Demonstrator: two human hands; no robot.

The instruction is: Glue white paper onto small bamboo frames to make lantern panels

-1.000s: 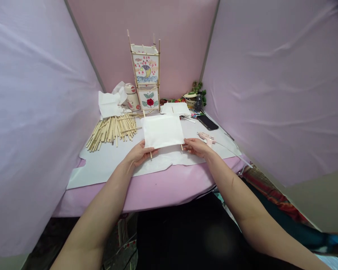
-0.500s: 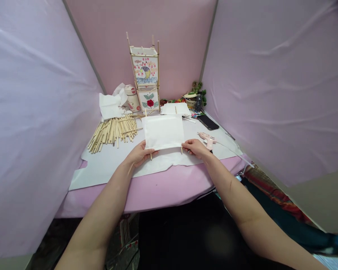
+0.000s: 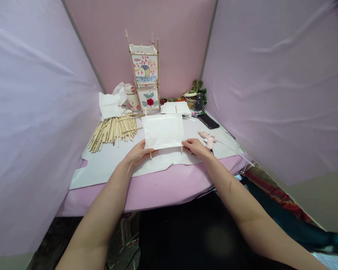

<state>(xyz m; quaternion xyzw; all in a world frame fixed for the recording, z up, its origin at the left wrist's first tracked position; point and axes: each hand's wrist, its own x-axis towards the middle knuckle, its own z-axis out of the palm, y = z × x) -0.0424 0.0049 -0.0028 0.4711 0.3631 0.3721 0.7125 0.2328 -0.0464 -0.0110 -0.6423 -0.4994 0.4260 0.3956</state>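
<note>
A white fabric-like panel on a frame of thin wooden sticks is held up in front of me, tilted, above the table. Stick ends poke out past its corners. My left hand grips the lower left corner, thumb in front and fingers reaching underneath. At the lower right corner my right hand pinches the edge beside a protruding stick. Right of that hand lies a pink glue gun with its cord trailing right. A fanned pile of wooden sticks lies to the left.
A tall stick-framed lantern with drawn panels stands at the back, beside a white bottle. White panels lie behind the held one. A black phone rests at right. Crumpled white material sits back left. Pink cloth walls surround the table.
Both hands keep their grip on the white panel, which is almost still. The whole view has shifted only very slightly.
</note>
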